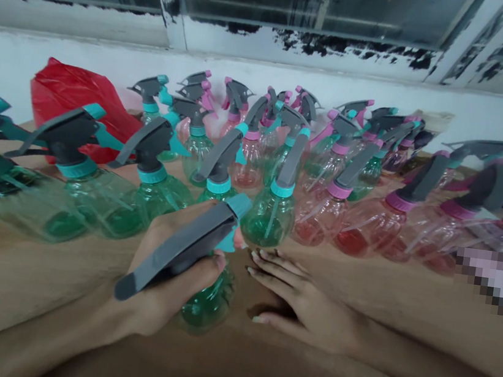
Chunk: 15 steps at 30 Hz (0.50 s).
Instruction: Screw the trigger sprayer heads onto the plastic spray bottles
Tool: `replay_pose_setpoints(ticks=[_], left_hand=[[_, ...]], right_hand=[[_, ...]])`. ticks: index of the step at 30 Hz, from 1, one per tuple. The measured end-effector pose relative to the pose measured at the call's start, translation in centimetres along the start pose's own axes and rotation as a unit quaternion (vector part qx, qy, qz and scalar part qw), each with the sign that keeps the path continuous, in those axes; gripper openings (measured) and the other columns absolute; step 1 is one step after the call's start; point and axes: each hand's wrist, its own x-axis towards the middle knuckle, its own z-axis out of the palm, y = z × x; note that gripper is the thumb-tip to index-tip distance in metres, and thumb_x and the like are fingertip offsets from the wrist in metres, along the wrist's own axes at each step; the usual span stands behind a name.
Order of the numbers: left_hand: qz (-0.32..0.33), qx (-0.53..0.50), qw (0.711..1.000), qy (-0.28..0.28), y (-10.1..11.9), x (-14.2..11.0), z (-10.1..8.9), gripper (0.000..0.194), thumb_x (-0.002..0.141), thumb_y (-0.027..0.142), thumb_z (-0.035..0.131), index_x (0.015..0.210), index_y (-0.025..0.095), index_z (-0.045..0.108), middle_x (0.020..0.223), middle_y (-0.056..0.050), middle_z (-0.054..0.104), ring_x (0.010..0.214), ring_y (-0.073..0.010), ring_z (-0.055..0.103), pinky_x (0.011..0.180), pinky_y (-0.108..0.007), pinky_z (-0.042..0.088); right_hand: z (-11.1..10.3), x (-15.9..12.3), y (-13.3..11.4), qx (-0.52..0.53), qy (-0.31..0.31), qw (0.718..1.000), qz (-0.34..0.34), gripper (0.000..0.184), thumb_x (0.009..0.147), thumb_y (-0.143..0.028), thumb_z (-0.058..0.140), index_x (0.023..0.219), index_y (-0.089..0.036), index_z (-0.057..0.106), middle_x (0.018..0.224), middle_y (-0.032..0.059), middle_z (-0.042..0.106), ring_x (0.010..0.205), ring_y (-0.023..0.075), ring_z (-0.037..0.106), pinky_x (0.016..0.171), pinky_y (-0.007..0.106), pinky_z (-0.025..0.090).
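My left hand (173, 289) is wrapped round the neck of a green spray bottle (208, 306) with a grey and teal trigger head, which points up and to the right. The bottle's round base shows below my thumb, close to the table's near side. To its right, my right hand (297, 299) lies palm down with its fingers stretched out toward the bottle, holding nothing. Just beyond both hands stands another green spray bottle (271, 216) with a teal collar. The fingers of my left hand behind the neck are partly hidden.
A row of green spray bottles (153, 191) runs left, and pink spray bottles (367, 228) with magenta collars run right. Several more spray bottles stand behind them. A red plastic bag (78, 97) sits back left on the wooden table (81, 283), against a white wall (111, 59) below windows.
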Motion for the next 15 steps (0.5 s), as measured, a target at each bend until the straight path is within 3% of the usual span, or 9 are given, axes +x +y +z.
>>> replay_pose_setpoints(ticks=[6,11,15], left_hand=[[-0.035,0.011,0.999,-0.019,-0.26,0.06,0.1,0.022,0.075,0.025,0.05,0.089,0.027,0.066,0.075,0.003,0.062,0.062,-0.0167,0.056,0.064,-0.03,0.051],[0.003,-0.024,1.0,0.01,0.01,0.34,0.54,0.036,0.071,0.017,0.049,0.102,0.027,0.066,0.083,0.002,0.064,0.072,-0.0173,0.059,0.069,-0.028,0.05],[-0.006,-0.038,0.999,0.019,-0.05,0.23,0.58,0.032,0.07,0.017,0.05,0.097,0.022,0.066,0.083,0.001,0.064,0.073,-0.0163,0.061,0.07,-0.027,0.05]], right_hand=[[-0.1,0.04,-0.12,-0.003,0.001,1.0,-0.001,0.062,0.089,-0.047,0.051,0.141,-0.018,0.035,0.148,0.0062,0.035,0.138,0.0212,0.025,0.114,0.043,0.024],[-0.13,0.06,-0.09,-0.015,-0.008,1.0,-0.003,0.063,0.089,-0.048,0.049,0.142,-0.017,0.033,0.149,0.0068,0.032,0.139,0.021,0.023,0.114,0.043,0.023],[-0.07,0.03,-0.02,-0.012,-0.009,1.0,-0.003,0.062,0.09,-0.05,0.048,0.141,-0.017,0.034,0.148,0.0061,0.033,0.139,0.0204,0.023,0.114,0.042,0.023]])
